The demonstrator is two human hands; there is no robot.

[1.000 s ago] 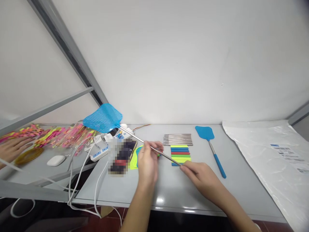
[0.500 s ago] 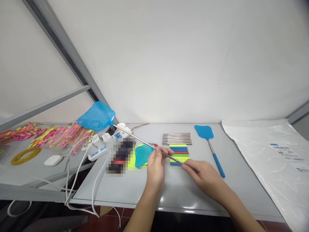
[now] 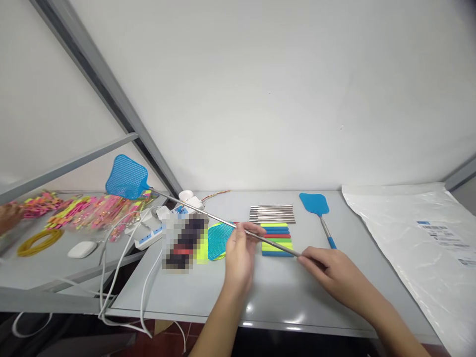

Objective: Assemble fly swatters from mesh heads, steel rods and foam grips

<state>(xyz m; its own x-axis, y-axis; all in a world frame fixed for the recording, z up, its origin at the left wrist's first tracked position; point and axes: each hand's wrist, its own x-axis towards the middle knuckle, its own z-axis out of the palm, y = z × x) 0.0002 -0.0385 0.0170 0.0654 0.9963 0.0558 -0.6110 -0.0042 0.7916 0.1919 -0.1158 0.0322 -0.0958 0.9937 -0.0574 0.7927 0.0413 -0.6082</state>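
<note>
A fly swatter [image 3: 128, 177] with a blue mesh head and a long thin metal rod is held slantwise over the table, its head up at the left. My left hand [image 3: 241, 253] pinches the rod near its middle. My right hand [image 3: 325, 267] grips the rod's lower end, whose tip is hidden in the fingers. Below the rod lies a row of coloured handle sleeves [image 3: 275, 231], with several metal rods [image 3: 271, 214] behind them. Loose swatter heads [image 3: 219, 240] lie left of my left hand. A second blue swatter [image 3: 314, 203] lies at the right, its handle partly covered by my right hand.
White power strips [image 3: 150, 235] with trailing cables [image 3: 143, 297] stand at the table's left. A pixelated dark item [image 3: 186, 243] lies beside them. A white plastic package [image 3: 416, 238] covers the right side. Another person's hand [image 3: 10, 216] is at the far left, near bundled pink and yellow pieces [image 3: 82, 210].
My right hand has moved right along with the rod's end, and more of the rod shows between my hands. The swatter head has shifted left and turned. Another person's hand has appeared at far left.
</note>
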